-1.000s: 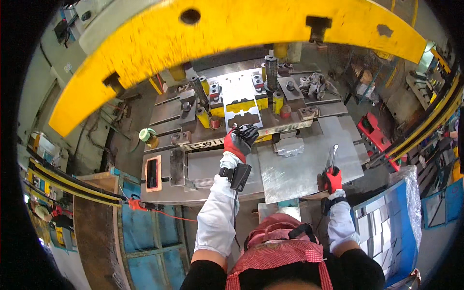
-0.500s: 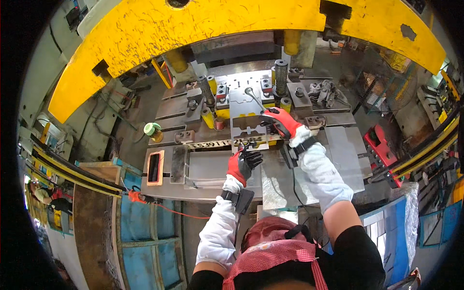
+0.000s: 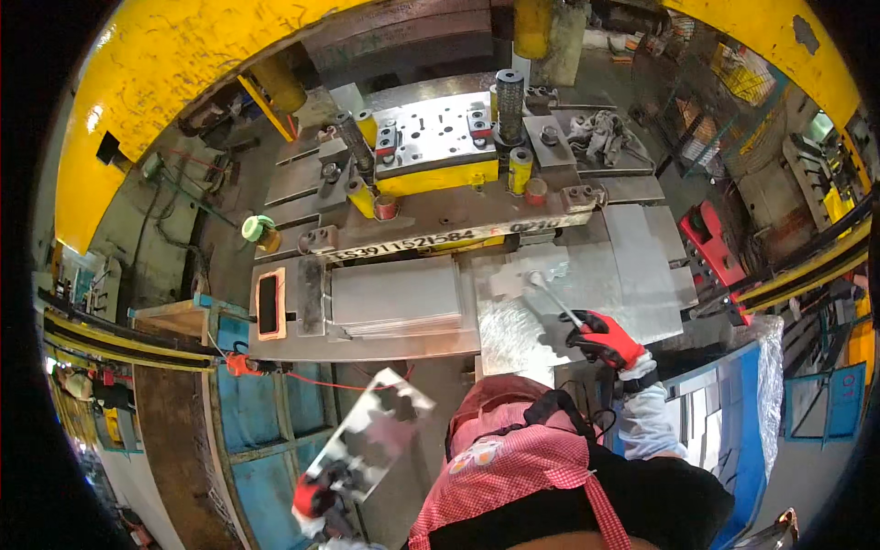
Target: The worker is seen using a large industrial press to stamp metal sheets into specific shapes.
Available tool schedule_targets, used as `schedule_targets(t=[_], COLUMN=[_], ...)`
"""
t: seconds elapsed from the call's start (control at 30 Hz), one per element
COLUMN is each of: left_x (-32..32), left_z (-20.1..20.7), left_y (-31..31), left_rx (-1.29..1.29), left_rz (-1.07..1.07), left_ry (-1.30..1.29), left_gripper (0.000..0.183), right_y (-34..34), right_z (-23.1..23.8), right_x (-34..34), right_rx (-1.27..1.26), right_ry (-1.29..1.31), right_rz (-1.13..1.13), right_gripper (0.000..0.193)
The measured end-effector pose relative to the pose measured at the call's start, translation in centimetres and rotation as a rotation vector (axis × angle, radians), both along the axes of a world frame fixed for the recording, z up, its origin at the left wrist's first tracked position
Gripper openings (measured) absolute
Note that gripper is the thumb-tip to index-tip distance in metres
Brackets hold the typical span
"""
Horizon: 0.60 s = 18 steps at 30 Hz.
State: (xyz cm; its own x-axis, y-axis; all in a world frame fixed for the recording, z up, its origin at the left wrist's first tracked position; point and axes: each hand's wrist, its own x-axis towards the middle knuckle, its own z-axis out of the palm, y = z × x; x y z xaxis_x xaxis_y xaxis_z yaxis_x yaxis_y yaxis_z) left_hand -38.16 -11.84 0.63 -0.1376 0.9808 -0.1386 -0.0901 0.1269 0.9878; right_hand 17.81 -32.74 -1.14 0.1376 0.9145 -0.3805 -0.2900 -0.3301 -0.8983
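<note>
My left hand (image 3: 316, 500), in a red and black glove, is closed on a flat metal sheet (image 3: 374, 469) with an irregular outline or cut-outs. The sheet is tilted, off the table's front left, and slightly blurred. In the same kind of glove, my right hand (image 3: 607, 339) grips a thin metal rod with a round end (image 3: 559, 304). Its round end is over a shiny plate (image 3: 504, 335) at the table's front. Farther back stands the press die (image 3: 431, 137), its bright top plate showing holes and nothing lying over it.
A stack of flat grey sheets (image 3: 394, 293) lies left of the shiny plate. Guide posts (image 3: 510, 105) rise beside the die under the yellow press frame (image 3: 229, 46). A rag (image 3: 605, 137) is at the back right, a green-capped bottle (image 3: 261, 232) at the left. A red box (image 3: 713, 257) sits right.
The metal sheet has left the die and swung down left in my left hand. My right hand has drawn the rod back toward me, off the die. My view has shifted.
</note>
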Motion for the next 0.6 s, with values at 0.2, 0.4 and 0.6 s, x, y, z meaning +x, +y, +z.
schedule_targets(t=[0.2,0.4,0.6], left_x=[-12.7,-15.8,-3.5], left_z=[1.4,3.1,-2.4], left_y=[0.0,1.3,-0.3], left_rx=[0.148,0.276,-0.025], left_rz=[0.572,0.708,-0.058], left_ry=[-0.133,-0.215,-0.202], left_gripper=[0.032,0.030,0.030], right_y=[0.1,2.0,4.4], right_z=[-2.1,-4.0,-0.7], right_x=[2.4,4.5,-0.5], right_rx=[-0.043,-0.131,0.016], right_ry=[-0.030,0.037,-0.260], right_rz=[-0.187,-0.206,-0.014], right_gripper=[0.032,0.026,0.045])
